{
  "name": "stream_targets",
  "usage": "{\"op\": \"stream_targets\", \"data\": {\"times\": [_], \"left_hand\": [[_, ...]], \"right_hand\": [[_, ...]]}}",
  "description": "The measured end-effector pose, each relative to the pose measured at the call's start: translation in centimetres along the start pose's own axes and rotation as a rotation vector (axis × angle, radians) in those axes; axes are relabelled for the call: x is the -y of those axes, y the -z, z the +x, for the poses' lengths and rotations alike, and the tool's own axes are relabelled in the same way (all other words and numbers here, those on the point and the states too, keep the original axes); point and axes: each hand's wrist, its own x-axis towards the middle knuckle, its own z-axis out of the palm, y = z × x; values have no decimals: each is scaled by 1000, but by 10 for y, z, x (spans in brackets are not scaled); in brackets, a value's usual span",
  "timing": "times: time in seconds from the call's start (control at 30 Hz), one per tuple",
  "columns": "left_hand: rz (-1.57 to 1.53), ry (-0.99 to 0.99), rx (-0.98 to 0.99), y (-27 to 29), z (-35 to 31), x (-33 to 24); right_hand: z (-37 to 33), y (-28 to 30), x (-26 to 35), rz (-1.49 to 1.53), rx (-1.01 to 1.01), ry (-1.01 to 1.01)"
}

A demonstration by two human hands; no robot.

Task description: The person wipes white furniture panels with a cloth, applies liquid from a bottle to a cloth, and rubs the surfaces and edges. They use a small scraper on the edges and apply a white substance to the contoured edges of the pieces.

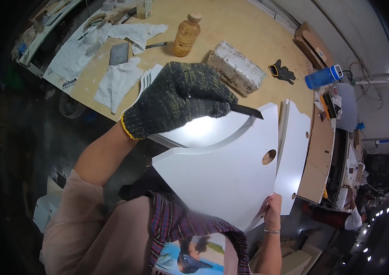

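My left hand (pixel 190 94), in a dark knitted glove with a yellow cuff edge, is closed on a dark flat blade (pixel 248 111) with a slanted tip. The blade lies at the upper end of the concave edge of a white curved panel (pixel 231 165). A round hole in this panel shows a brown inside. My bare right hand (pixel 272 211) grips the panel's lower right edge; a bracelet circles the wrist. Under and beside it are more white panels (pixel 293 151), one with small round holes along its edge. The blade's other end is hidden in the glove.
On the wooden table (pixel 158 11) stand a bottle of brownish liquid (pixel 187 35) and a stained white block (pixel 236 68). A spare glove (pixel 282 72) and a blue bottle (pixel 323 77) lie at the right. White cloths (pixel 120 82) and a grey block (pixel 119 54) are at the left.
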Motion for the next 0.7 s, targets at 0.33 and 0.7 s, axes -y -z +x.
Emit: {"op": "stream_targets", "data": {"times": [0.33,0.7], "left_hand": [[-301,319,-79,-23,-3,-16],[-495,428,189,-48,0,-4]], "right_hand": [[-15,1,-13,4,-89,-29],[-12,-1,-21,36,69,-19]]}}
